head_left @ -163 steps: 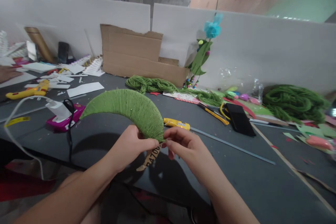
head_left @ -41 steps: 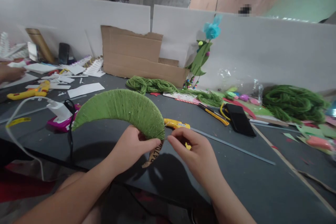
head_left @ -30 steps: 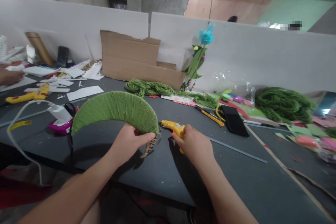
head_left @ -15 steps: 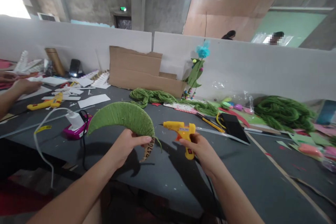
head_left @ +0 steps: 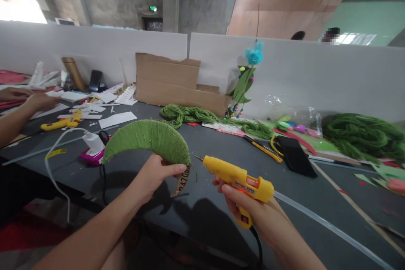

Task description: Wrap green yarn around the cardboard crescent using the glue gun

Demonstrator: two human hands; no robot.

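Observation:
My left hand (head_left: 158, 177) grips a cardboard crescent wrapped in green yarn (head_left: 147, 137) near its right end. At that end the bare cardboard tip (head_left: 182, 182) shows printed digits, and a loose yarn tail hangs beside it. In my right hand (head_left: 243, 202) is a yellow hot glue gun (head_left: 237, 173), fingers wrapped round its handle. A long clear glue stick (head_left: 329, 223) sticks out of its back. The nozzle points left at the crescent's right end, a small gap apart from it.
A purple power socket with a white plug (head_left: 93, 143) sits left of the crescent. Behind are green yarn skeins (head_left: 190, 114), cardboard (head_left: 167, 78) and a blue paper flower (head_left: 254, 54). A black phone (head_left: 295, 156) lies right. Another person's hands (head_left: 41, 102) work at far left near a second glue gun (head_left: 63, 122).
The glue gun has come closer to me and turned, so its side and the full glue stick now show. My left hand and the crescent have barely moved. The view has shifted slightly.

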